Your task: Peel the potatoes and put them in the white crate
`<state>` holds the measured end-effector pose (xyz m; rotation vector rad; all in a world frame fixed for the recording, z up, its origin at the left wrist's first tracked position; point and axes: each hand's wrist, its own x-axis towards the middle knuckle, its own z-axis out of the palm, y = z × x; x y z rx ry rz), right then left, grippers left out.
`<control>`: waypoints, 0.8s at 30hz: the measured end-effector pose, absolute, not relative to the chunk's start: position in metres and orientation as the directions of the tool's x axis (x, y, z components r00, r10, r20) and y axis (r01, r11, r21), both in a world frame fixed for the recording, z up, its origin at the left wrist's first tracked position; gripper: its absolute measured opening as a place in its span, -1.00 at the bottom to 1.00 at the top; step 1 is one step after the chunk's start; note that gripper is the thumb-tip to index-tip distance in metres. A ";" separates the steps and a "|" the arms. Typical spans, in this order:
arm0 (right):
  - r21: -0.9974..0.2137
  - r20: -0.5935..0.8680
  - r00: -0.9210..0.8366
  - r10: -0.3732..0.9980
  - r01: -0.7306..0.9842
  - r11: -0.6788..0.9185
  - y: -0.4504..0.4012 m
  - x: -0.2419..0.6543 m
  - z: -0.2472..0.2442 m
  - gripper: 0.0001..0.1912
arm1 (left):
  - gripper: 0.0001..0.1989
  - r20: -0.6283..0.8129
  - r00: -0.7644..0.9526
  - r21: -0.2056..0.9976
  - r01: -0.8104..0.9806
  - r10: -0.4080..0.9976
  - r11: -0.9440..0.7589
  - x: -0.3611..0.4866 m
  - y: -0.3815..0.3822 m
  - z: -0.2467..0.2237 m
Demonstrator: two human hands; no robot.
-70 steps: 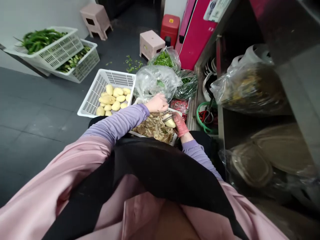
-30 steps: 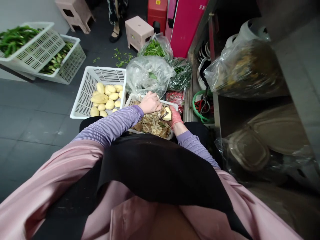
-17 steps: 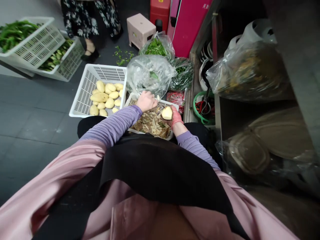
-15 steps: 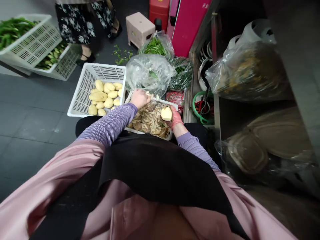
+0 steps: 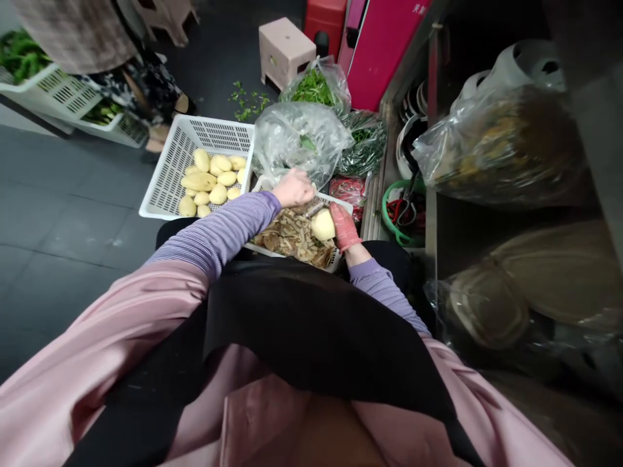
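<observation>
My right hand (image 5: 344, 227), in a reddish glove, holds a mostly peeled pale potato (image 5: 323, 224) above a white basket (image 5: 335, 261) full of brown peelings (image 5: 287, 235). Closed in a fist, my left hand (image 5: 294, 188) grips a peeler (image 5: 316, 209), whose thin end reaches to the top of the potato. The rest of the peeler is hidden by the fingers. To the left stands a larger white basket (image 5: 168, 162) with several peeled potatoes (image 5: 218, 193) lying in it.
Plastic bags of greens (image 5: 314, 91) and a clear bag (image 5: 302, 139) lie beyond the baskets. A green basket (image 5: 389, 214) and shelving with bagged goods (image 5: 506, 146) stand at right. A person (image 5: 82, 39) stands at the far left near vegetable crates (image 5: 63, 94); a stool (image 5: 285, 52) is behind.
My left hand has moved right and down, bringing the peeler onto the potato. The potato has been turned in my right hand. The other person has moved left, and the view has shifted slightly.
</observation>
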<state>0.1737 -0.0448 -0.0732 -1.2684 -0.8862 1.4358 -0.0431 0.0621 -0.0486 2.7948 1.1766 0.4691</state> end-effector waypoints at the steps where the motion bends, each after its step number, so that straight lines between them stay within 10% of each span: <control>1: -0.953 -0.223 0.003 0.975 -0.210 -0.217 -0.047 0.175 -0.071 -0.67 | -0.57 0.244 0.634 0.187 0.712 0.734 -0.677 -0.045 0.063 -0.049; 12: -0.923 -0.241 -0.028 0.970 -0.303 -0.238 -0.060 0.172 -0.046 -0.70 | -0.56 0.222 0.596 0.217 0.741 0.772 -0.635 -0.055 0.069 -0.050; 19: -0.413 -0.714 -0.154 0.683 -0.695 -0.588 -0.054 0.158 -0.048 -0.44 | -0.55 0.340 0.593 0.225 0.702 0.730 -0.676 -0.037 0.040 -0.038; 24: -0.389 -0.773 -0.091 0.628 -0.714 -0.582 -0.051 0.159 -0.057 -0.72 | -0.54 0.389 0.605 0.161 0.698 0.695 -0.698 -0.011 0.011 -0.028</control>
